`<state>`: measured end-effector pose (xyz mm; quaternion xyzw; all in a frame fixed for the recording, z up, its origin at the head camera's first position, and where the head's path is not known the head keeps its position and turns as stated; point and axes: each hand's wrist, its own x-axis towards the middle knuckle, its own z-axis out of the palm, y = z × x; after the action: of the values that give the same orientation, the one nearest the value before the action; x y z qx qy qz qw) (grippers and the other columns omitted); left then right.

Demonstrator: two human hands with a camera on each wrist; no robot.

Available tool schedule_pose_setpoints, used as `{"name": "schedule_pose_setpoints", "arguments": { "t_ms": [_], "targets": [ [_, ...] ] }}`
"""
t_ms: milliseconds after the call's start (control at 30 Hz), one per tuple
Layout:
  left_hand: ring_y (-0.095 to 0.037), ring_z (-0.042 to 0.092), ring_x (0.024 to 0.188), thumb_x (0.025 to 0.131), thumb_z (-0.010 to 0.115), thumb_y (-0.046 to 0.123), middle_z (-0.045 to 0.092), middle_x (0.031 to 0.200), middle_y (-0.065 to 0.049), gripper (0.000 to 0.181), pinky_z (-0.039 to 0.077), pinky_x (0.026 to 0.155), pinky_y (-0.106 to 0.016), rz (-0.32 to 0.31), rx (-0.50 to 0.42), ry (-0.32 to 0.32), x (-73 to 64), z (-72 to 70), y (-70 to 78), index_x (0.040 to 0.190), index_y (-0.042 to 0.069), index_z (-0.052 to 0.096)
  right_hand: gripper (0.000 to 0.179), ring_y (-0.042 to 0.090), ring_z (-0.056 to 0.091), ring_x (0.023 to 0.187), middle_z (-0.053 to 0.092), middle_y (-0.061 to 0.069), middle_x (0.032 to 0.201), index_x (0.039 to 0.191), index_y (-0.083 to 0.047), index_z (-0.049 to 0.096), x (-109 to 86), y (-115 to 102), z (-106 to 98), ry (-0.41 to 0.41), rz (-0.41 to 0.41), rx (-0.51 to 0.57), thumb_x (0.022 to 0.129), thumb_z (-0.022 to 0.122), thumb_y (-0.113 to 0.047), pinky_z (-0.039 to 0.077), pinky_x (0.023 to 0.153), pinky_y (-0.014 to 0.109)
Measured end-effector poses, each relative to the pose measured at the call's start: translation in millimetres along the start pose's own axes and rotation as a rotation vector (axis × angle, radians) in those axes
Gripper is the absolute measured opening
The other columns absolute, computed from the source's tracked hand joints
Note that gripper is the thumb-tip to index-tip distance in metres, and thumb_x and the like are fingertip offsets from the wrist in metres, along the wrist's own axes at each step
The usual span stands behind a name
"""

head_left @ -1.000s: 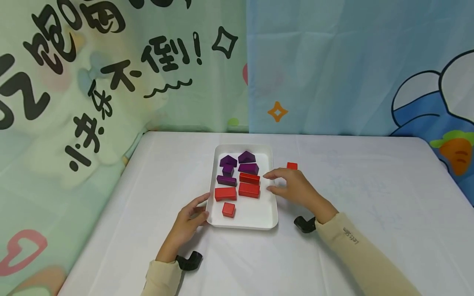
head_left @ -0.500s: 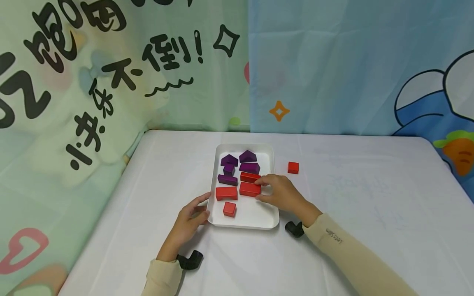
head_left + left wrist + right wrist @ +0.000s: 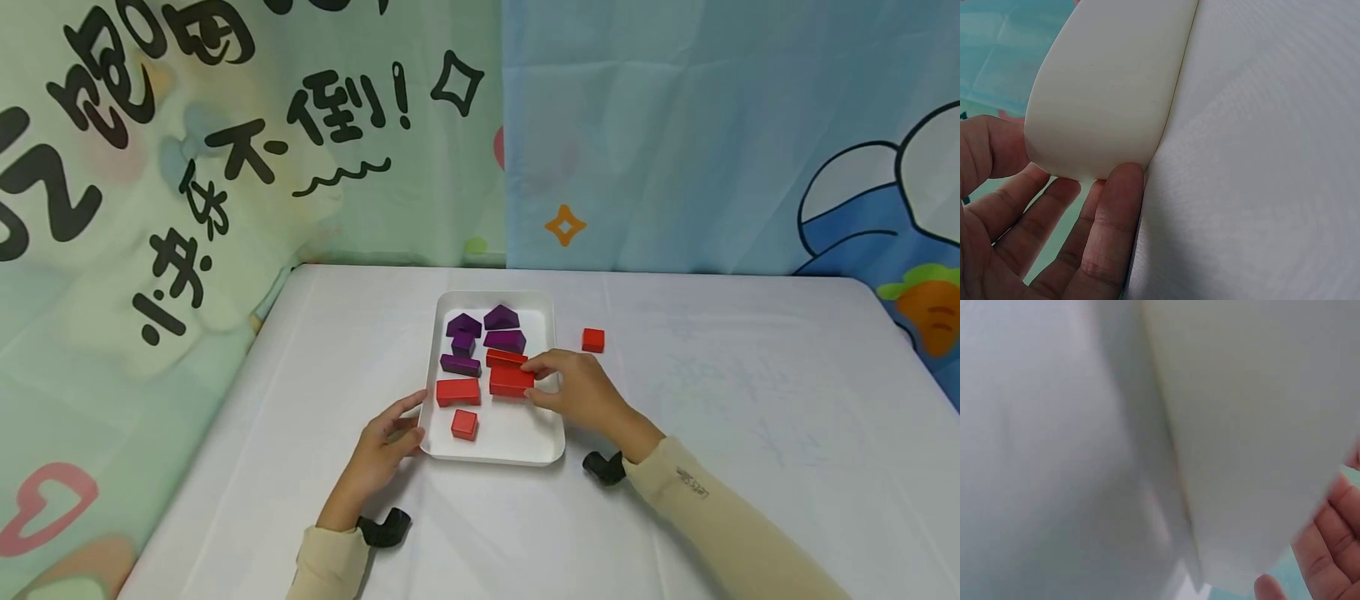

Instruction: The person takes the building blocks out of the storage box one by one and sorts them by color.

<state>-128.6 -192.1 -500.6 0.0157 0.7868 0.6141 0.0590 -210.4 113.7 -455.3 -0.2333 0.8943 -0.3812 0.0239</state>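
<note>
Over the right side of the white tray (image 3: 517, 442), my right hand (image 3: 585, 392) pinches a red rectangular block (image 3: 512, 382) by its right end, between thumb and fingers. My left hand (image 3: 378, 454) rests against the tray's left side, its fingers relaxed; in the left wrist view its fingertips (image 3: 1119, 194) touch the tray wall (image 3: 1104, 87). Another red block (image 3: 458, 392) and a small red cube (image 3: 464, 425) lie in the tray. A thin red block (image 3: 506, 358) lies just behind the held one. In the right wrist view the tray wall (image 3: 1254, 425) hides the held block.
Several purple blocks (image 3: 461, 365) fill the tray's far half, among them a pointed one (image 3: 502, 317). One red cube (image 3: 593, 340) sits on the white tablecloth (image 3: 720, 375) right of the tray. Printed curtains (image 3: 675, 150) hang behind the table.
My right hand has moved left into the tray and taken hold of the red rectangular block, which has shifted slightly right. The left hand stays at the tray's side.
</note>
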Motion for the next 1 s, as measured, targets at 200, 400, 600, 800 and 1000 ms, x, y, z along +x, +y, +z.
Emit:
{"name": "schedule_pose_setpoints", "arguments": {
  "t_ms": [200,400,600,800,1000],
  "targets": [
    [-0.044,0.065,0.126,0.102,0.061,-0.006,0.063,0.142,-0.031,0.052,0.067,0.085,-0.038,-0.003,0.007,0.007,-0.6,0.2,0.1,0.153,-0.002,0.058,0.03,0.035,0.074,0.103,0.079,0.015,0.112,0.119,0.002,0.078,-6.3,1,-22,0.035,-0.04,0.01,0.09,0.084,0.001,0.058,0.1,0.062],
    [-0.045,0.064,0.127,0.102,0.06,-0.006,0.062,0.142,-0.032,0.052,0.067,0.087,-0.038,0.0,-0.001,-0.006,0.0,0.6,0.0,0.154,-0.003,0.056,0.031,0.04,0.072,0.108,0.08,0.017,0.108,0.12,0.003,0.078,-14.4,11,-44,0.081,-0.061,-0.039,0.089,0.084,0.003,0.055,0.1,0.066],
    [-0.046,0.064,0.126,0.103,0.059,-0.006,0.062,0.142,-0.032,0.051,0.067,0.088,-0.04,0.0,-0.003,-0.011,0.2,1.5,0.7,0.154,-0.004,0.055,0.035,0.043,0.073,0.108,0.078,0.022,0.116,0.123,0.005,0.076,-19.1,31,-68,0.132,-0.074,-0.083,0.089,0.083,0.007,0.054,0.102,0.068],
    [-0.045,0.065,0.125,0.103,0.059,-0.007,0.063,0.141,-0.032,0.051,0.067,0.088,-0.042,0.0,0.002,0.002,-0.6,2.5,1.8,0.154,-0.002,0.056,0.038,0.045,0.073,0.103,0.075,0.027,0.117,0.126,0.008,0.073,-19.9,50,-92,0.181,-0.081,-0.133,0.089,0.082,0.01,0.054,0.098,0.07],
    [-0.045,0.065,0.126,0.103,0.059,-0.007,0.063,0.142,-0.032,0.051,0.067,0.088,-0.042,0.007,-0.001,0.004,-1.6,2.9,2.7,0.154,-0.003,0.056,0.045,0.052,0.065,0.116,0.068,0.032,0.128,0.137,0.01,0.066,-18.0,66,-113,0.119,0.044,-0.185,0.094,0.079,0.005,0.049,0.104,0.076]
  ]
}}
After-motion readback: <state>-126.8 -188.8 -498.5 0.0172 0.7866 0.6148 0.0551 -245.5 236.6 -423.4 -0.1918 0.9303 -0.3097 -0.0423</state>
